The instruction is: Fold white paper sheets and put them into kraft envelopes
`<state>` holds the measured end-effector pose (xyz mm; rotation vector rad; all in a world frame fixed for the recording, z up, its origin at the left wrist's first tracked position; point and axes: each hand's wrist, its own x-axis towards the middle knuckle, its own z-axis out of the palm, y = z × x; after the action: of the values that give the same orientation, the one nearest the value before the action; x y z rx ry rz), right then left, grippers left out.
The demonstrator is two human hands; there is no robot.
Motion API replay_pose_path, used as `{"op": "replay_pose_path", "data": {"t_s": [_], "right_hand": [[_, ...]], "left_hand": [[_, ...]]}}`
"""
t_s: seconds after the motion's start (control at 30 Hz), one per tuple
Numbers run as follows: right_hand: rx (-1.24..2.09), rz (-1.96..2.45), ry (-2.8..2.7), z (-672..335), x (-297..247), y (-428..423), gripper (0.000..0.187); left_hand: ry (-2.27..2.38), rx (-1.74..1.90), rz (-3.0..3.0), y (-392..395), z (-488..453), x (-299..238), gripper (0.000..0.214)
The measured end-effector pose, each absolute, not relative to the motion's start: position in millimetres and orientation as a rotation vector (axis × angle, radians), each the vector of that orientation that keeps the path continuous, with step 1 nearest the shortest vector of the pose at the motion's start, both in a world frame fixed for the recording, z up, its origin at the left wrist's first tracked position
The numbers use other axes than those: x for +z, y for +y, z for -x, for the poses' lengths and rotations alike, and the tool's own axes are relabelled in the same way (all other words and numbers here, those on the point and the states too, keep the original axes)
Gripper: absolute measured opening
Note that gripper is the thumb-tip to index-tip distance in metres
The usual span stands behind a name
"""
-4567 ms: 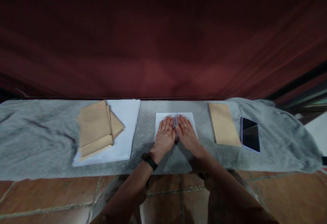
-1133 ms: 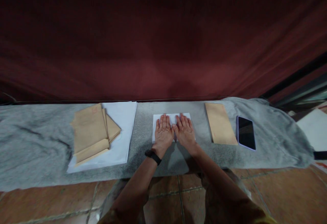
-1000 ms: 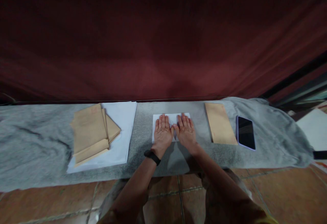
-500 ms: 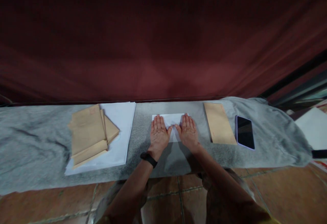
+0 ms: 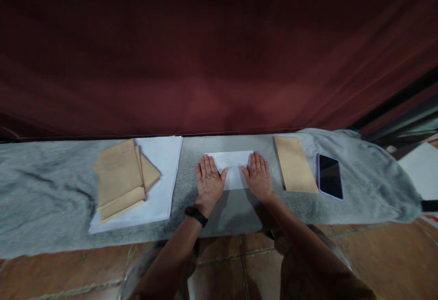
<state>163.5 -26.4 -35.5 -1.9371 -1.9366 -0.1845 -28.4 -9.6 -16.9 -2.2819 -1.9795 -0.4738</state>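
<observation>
Since the earlier frame, my left hand (image 5: 210,183) and right hand (image 5: 259,178) have slid apart. Both lie flat, palms down, released; white sheet (image 5: 233,171) lies between and partly beneath them. Left of my left hand: brown envelopes (image 5: 119,172) on a white paper stack (image 5: 167,172). Right of my right hand: tan envelope (image 5: 295,165), phone (image 5: 330,176) just beyond it.
</observation>
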Motion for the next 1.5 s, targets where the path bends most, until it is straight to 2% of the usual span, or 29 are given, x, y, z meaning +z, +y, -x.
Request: {"op": "replay_pose_path", "data": {"t_s": [0.17, 0.3, 0.47, 0.63, 1.5], "right_hand": [[-0.191, 1.971, -1.905, -172.0, -36.2, -29.2, 0.073], [-0.168, 1.982, -1.893, -175.9, -31.6, -32.2, 0.072], [0.026, 1.797, -2.061, -157.5, -19.9, -37.1, 0.063], [0.185, 1.658, -2.183, -132.9, -17.7, -47.6, 0.059], [-0.048, 1.783, -2.226, -183.2, -27.4, -45.3, 0.060]], "left_hand": [[-1.965, -0.519, 2.263, -8.3, 37.6, -16.6, 0.075], [-1.954, -0.531, 2.295, -8.0, 44.5, -12.0, 0.068], [-1.801, -0.449, 2.542, -23.4, 31.7, -5.8, 0.059], [-1.704, -0.328, 2.693, -43.9, 13.5, -10.2, 0.059], [-1.899, -0.336, 2.434, -38.0, 56.4, -7.1, 0.067]]}}
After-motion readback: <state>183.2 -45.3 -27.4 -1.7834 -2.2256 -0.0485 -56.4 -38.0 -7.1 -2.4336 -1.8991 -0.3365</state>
